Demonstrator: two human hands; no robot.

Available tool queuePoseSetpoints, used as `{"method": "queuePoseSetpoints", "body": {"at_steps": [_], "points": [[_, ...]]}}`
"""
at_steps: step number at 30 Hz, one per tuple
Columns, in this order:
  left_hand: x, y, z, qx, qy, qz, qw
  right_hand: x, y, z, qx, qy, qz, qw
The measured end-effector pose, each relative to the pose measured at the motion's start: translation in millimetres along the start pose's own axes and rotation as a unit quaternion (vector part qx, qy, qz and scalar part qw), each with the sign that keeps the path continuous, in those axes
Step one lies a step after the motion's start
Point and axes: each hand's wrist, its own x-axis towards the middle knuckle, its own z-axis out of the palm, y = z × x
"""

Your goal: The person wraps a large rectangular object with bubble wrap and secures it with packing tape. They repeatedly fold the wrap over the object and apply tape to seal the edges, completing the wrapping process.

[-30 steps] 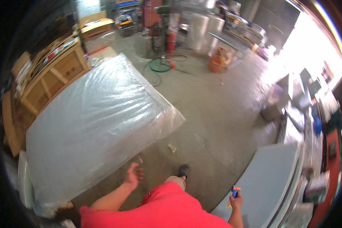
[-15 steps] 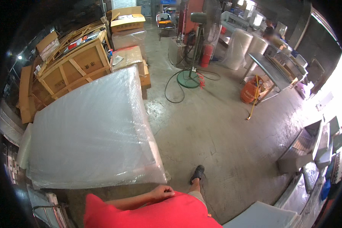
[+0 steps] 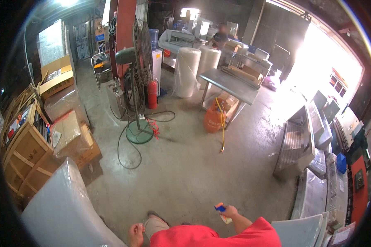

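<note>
My right hand (image 3: 231,211), at the lower middle right, is closed around a tape dispenser (image 3: 220,208) with blue and orange parts and a pale yellowish roll. It hangs above the concrete floor. At the bottom edge my left hand (image 3: 136,234) is held with curled fingers beside my leg, and I see nothing in it. To its left stands a large flat piece wrapped in clear bubble wrap (image 3: 72,206), apart from the hand. My red shirt and one shoe show between the hands.
Ahead stand a green pedestal fan (image 3: 139,131) with cables on the floor, a steel table (image 3: 231,85), an orange gas cylinder (image 3: 214,119) with a yellow hose, and large bubble-wrap rolls (image 3: 187,72). Cartons (image 3: 72,136) fill the left, steel units (image 3: 294,152) the right. Another person (image 3: 220,38) is far back.
The view has swung right, so the wrapped piece has slid toward the lower left. My right hand with the tape dispenser has come into view. My left hand now appears lower and further left.
</note>
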Motion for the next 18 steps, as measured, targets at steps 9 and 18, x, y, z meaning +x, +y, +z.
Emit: {"method": "queuePoseSetpoints", "body": {"at_steps": [9,18], "points": [[194,81,-71,0.306,0.053,0.075,0.947,182,-295,-116,-0.012,0.023,-0.101,0.995],[408,176,-299,0.677,0.217,0.069,0.7,235,-471,-67,0.017,-0.077,-0.248,0.965]]}}
